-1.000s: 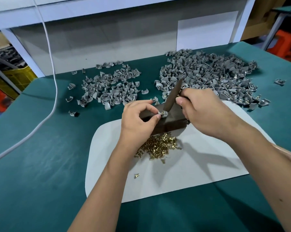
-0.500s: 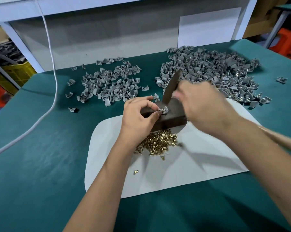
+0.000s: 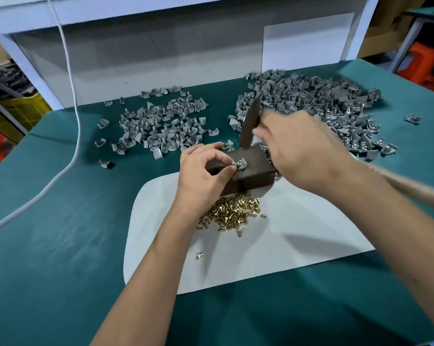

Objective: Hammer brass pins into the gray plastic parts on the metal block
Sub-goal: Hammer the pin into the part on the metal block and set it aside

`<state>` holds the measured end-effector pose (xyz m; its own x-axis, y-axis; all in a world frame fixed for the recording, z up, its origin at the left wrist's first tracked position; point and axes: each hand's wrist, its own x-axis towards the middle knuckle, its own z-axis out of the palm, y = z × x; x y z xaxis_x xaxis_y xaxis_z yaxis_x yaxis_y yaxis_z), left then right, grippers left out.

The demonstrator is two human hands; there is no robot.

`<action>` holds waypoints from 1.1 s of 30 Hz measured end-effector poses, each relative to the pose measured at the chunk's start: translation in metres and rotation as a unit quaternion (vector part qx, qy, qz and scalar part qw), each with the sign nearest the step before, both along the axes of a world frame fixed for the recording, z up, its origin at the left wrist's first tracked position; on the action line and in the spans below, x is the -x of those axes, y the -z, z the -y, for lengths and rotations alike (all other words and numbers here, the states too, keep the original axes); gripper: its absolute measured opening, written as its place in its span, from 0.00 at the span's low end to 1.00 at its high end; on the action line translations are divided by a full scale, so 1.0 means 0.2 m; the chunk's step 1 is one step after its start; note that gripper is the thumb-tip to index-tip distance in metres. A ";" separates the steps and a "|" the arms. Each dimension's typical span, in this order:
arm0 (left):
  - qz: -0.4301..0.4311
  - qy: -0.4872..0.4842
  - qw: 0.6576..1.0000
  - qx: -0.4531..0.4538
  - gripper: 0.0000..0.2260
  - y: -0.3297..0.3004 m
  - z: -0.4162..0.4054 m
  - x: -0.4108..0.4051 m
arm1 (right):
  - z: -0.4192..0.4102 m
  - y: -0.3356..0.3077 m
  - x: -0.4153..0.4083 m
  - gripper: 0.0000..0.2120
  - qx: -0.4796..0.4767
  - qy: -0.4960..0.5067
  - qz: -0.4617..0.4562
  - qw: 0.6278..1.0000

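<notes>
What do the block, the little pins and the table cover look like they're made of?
Block: dark brown, dull and sharp-edged, probably unpolished or rusted steel. Pins: shiny yellow gold with bright glints, likely brass. Table cover: matte teal with soft creases and no shine, seemingly felt or a similar cloth, though it could be a rubbery mat.

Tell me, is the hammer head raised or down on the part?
Raised: the hammer head sits above the gray part on the metal block.

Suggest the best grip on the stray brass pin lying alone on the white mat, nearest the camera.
Pinch the lone brass pin across its narrow shank, coming straight down from above. It lies flat on the white mat, apart from the pin pile, with bare mat all round, so fingertips probably fit either side.
</notes>
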<state>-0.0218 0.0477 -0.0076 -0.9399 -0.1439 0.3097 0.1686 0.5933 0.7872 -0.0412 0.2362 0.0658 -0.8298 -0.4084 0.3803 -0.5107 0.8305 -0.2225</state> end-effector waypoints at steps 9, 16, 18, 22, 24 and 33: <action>-0.010 0.003 1.000 0.009 0.09 -0.01 0.00 0.00 | 0.01 0.01 0.01 0.12 0.025 0.004 -0.020 0.999; 0.002 -0.002 1.000 0.011 0.08 -0.01 0.00 -0.01 | 0.03 0.00 0.03 0.10 -0.061 0.017 0.014 0.998; 0.003 -0.008 1.000 0.008 0.09 -0.01 0.00 0.00 | 0.03 0.01 0.02 0.10 0.009 0.006 -0.032 0.999; -0.024 0.007 1.000 0.014 0.08 0.00 0.00 0.00 | 0.05 0.07 0.00 0.10 -0.064 -0.006 0.055 0.996; -0.020 0.004 1.000 0.011 0.08 0.00 0.00 -0.01 | 0.03 0.05 0.02 0.11 -0.053 -0.004 0.066 0.996; 0.050 0.018 0.994 -0.096 0.06 0.01 -0.01 -0.02 | -0.31 0.09 0.04 0.13 -0.002 0.169 0.111 0.979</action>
<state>-0.0170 0.0497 -0.0099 -0.9703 -0.1572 0.1839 0.1016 0.4251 0.8994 -0.0500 0.2985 0.0486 -0.9800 -0.0974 0.1737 -0.1458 0.9450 -0.2928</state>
